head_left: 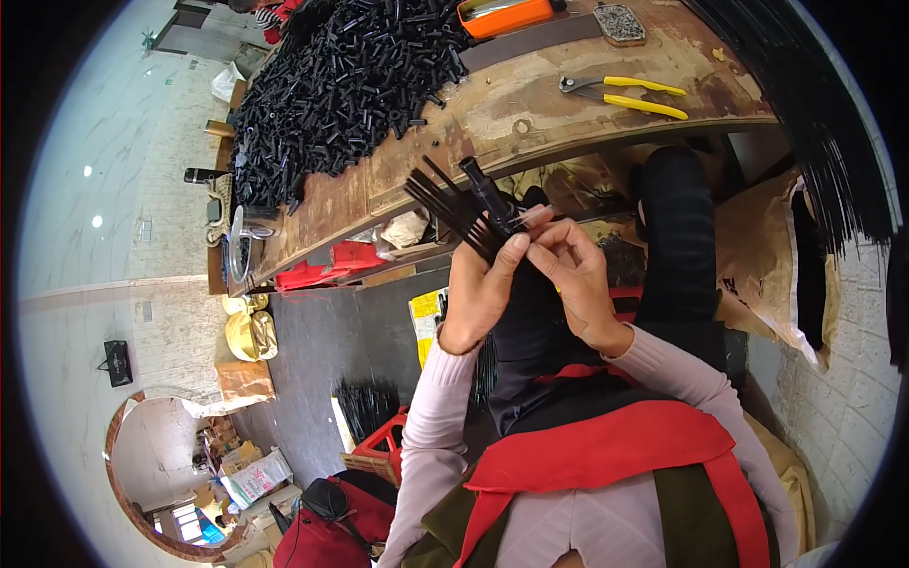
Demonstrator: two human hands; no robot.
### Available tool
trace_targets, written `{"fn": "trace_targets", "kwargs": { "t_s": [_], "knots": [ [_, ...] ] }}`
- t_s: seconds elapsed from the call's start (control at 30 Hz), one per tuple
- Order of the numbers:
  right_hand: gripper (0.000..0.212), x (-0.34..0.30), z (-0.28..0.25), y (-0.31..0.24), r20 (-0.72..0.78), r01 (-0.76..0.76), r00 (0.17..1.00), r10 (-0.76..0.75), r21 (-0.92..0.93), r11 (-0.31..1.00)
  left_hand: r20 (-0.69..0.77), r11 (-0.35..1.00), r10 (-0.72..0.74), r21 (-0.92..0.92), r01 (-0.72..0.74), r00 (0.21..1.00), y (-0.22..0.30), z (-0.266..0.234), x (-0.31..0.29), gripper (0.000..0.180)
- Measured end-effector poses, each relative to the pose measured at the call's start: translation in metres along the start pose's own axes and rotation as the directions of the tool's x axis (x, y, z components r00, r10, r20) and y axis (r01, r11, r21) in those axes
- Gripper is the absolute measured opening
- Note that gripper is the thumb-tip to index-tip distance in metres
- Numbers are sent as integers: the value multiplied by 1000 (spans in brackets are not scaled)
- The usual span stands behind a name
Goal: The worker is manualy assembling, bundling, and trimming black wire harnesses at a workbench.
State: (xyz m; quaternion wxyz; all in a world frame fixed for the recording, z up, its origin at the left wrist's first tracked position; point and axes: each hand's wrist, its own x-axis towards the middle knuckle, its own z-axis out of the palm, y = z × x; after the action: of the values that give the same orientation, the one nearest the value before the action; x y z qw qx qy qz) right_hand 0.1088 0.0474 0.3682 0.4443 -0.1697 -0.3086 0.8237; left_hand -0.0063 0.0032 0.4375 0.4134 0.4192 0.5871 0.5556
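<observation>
Both of my hands are raised over my lap, close together. My left hand (pixel 476 293) is closed around a bundle of thin black rods (pixel 443 206) that fan out up and to the left. A black stepped tube (pixel 486 189) stands out above the left thumb, beside the rods. My right hand (pixel 576 279) has thumb and fingers pinched together at the base of the tube, almost touching the left thumb. A thin, pale, see-through strip (pixel 538 214) shows by the right fingertips; its hold is partly hidden.
A large heap of small black tubes (pixel 350 85) covers the left of the worn wooden bench (pixel 511 118). Yellow-handled pliers (pixel 630 95), an orange tray (pixel 507 17) and a small dish (pixel 620 24) lie on it. Long black rods (pixel 805 95) hang at the right. A red bag (pixel 331 530) sits lower left.
</observation>
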Motion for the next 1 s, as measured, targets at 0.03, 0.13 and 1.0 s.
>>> {"fn": "trace_targets", "kwargs": {
  "t_s": [0.03,0.13,1.0],
  "knots": [
    [4,2,3,1,2,-3,1000,3,3,1000,-18,985,94,147,-91,995,-6,-3,2,31],
    [14,11,3,6,-1,-101,995,102,114,988,-17,933,60,357,-50,998,-3,-11,4,26],
    [44,176,-101,-163,548,516,835,51,-746,-421,169,774,23,-627,90,985,-41,28,21,29]
  ]
}}
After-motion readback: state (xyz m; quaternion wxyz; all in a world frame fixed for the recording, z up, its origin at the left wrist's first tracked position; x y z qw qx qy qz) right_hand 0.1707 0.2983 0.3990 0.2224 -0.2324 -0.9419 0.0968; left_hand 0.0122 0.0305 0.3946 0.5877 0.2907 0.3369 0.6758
